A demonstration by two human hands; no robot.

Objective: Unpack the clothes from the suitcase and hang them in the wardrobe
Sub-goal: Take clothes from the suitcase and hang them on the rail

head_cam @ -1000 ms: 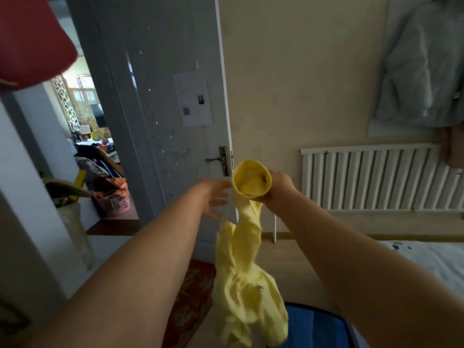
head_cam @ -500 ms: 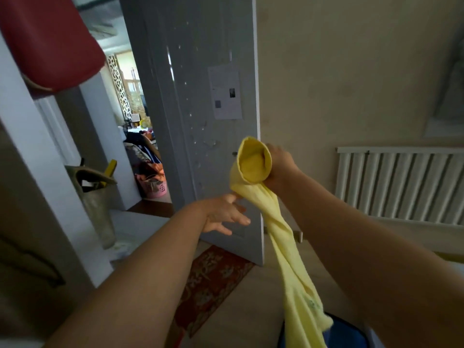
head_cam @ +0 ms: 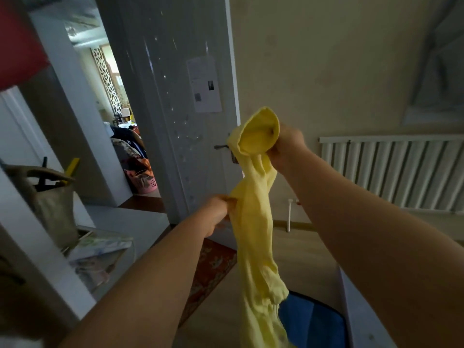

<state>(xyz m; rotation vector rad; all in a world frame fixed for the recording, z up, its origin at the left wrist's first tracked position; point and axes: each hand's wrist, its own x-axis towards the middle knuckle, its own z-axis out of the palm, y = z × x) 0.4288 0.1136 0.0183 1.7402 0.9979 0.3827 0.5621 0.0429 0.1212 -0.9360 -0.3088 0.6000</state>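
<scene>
Yellow garment (head_cam: 253, 234) dangles bunched over the left edge of the blue suitcase (head_cam: 311, 322), right hand (head_cam: 286, 146) clutching its open end up high, left hand (head_cam: 218, 212) pinching the cloth lower down, and that thin pinch could slip, leaving it twisted.

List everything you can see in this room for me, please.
garment: one, yellow, hanging between both hands
suitcase: one, blue, bottom edge, below the garment
door: one, pale grey, open, centre
paper: one, white, stuck on the door
radiator: one, white, right wall
rug: one, red patterned, floor by the door
basket: one, pink, beyond the doorway
bag: one, beige, left
left hand: pinches the garment's middle
right hand: grips the garment's top
</scene>
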